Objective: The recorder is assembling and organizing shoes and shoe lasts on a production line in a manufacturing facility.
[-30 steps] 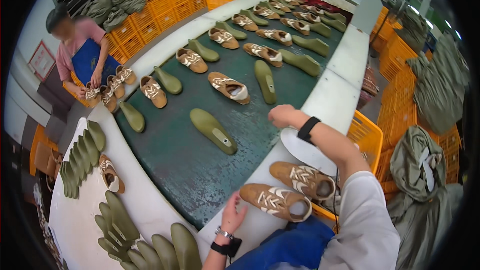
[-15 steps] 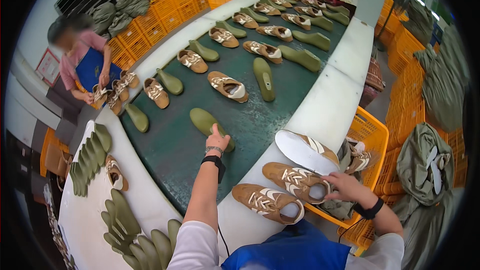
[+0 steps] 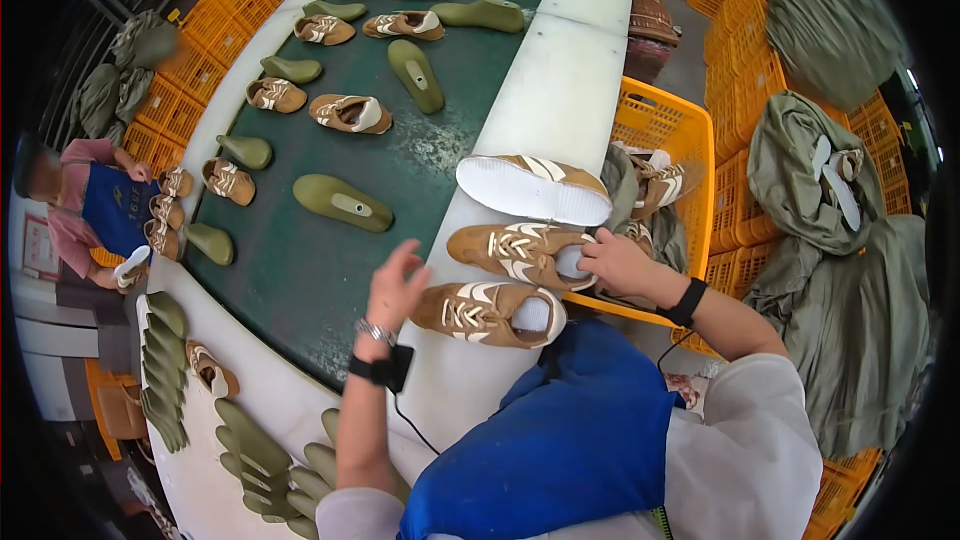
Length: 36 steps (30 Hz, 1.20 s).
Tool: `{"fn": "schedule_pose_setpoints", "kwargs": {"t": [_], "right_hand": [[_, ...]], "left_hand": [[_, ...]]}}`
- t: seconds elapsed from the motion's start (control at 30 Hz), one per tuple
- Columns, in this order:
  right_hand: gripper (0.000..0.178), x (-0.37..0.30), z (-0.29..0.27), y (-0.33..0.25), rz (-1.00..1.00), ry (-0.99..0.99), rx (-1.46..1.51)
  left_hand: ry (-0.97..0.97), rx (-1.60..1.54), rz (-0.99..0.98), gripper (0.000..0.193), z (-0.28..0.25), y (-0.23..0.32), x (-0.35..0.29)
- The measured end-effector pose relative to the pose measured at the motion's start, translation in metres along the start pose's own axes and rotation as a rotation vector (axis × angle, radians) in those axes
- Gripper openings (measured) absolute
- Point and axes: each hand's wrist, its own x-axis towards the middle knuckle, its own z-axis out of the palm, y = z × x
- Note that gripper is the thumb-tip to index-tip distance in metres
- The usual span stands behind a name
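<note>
Three brown shoes lie on the white desk (image 3: 570, 70) before the person. At the heel collar of the middle shoe (image 3: 512, 248) is the right grip (image 3: 612, 262), its fingers bent and near together; whether they really pinch, I cannot tell. The left grip (image 3: 394, 290) is loosely spread and holds nothing, beside the toe of the near shoe (image 3: 482, 314). To me, the danger is at the heels: they point to the desk's edge, the middle one close to the orange crate (image 3: 690, 140), so a careless pull could drop it. The third shoe (image 3: 545, 192), on its side, seems least stable; a knock could slide it.
</note>
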Motion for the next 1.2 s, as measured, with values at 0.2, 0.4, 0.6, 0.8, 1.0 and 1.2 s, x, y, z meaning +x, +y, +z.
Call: {"fn": "schedule_pose_setpoints", "kwargs": {"t": [0.2,0.4,0.6,0.8,1.0,1.2], "right_hand": [[0.029,0.018,-0.054,-0.029,-0.148,0.197,0.299],[0.03,0.117,-0.13,-0.085,-0.347,0.162,0.358],[0.032,0.304,-0.11,-0.158,-0.489,0.178,0.136],[0.034,0.443,-0.023,-0.221,-0.235,0.14,0.105],[0.061,0.471,0.003,-0.203,-0.049,-0.084,0.24],[0.035,0.416,-0.042,-0.14,-0.394,-0.053,0.212]], "left_hand": [[0.014,-0.15,0.051,0.032,0.034,0.06,-0.099],[0.254,0.022,0.017,0.033,0.02,0.05,-0.171],[0.688,0.407,-0.327,0.039,-0.026,0.015,-0.283],[0.873,0.425,-0.914,0.052,0.002,-0.024,-0.398],[0.607,-0.04,-1.162,0.068,-0.026,-0.023,-0.404],[0.857,-0.091,-0.923,0.04,-0.042,-0.064,-0.353]]}}
